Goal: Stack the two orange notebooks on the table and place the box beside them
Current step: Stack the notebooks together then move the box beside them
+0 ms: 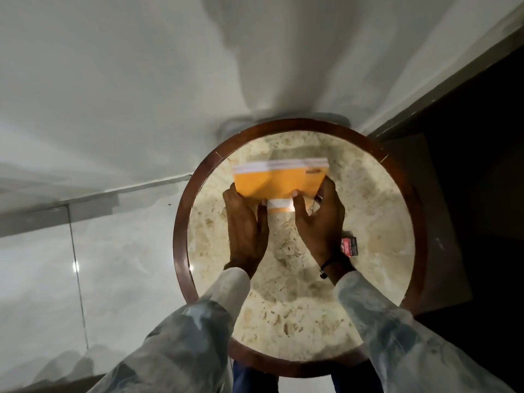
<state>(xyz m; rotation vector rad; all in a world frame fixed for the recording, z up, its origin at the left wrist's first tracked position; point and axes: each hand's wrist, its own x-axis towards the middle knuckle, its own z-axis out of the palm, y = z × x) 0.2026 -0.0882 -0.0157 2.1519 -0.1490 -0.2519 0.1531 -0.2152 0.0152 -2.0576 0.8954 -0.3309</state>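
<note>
I count two hands, one small box, and what looks like two orange notebooks (276,180) held together as one bundle just above the middle of the frame, though motion blur along their white page edges keeps me from being sure of the count. My left hand (246,222) grips the bundle's lower left corner, fingers curled under it and thumb lying along its near edge; my right hand (320,219) closes on the lower right corner, thumb pressed on the orange cover beside a white label strip and the other fingers wrapped round the right side. I cannot tell whether the bundle touches the tabletop or sits slightly above it. The one box (350,245), dark with red printing, lies flat on the table right of centre, just beside my right wrist and well apart from the notebooks. A dark cord bracelet (329,266) circles that wrist, and both arms wear pale mottled sleeves (181,344) coming in from the bottom of the frame. The surface is one round table (391,222) with a beige, veined stone top set inside a dark reddish wood rim. Around it I see a glossy pale tiled floor (42,279) at lower left, a white wall filling the upper frame, and a dark area down the right side.
</note>
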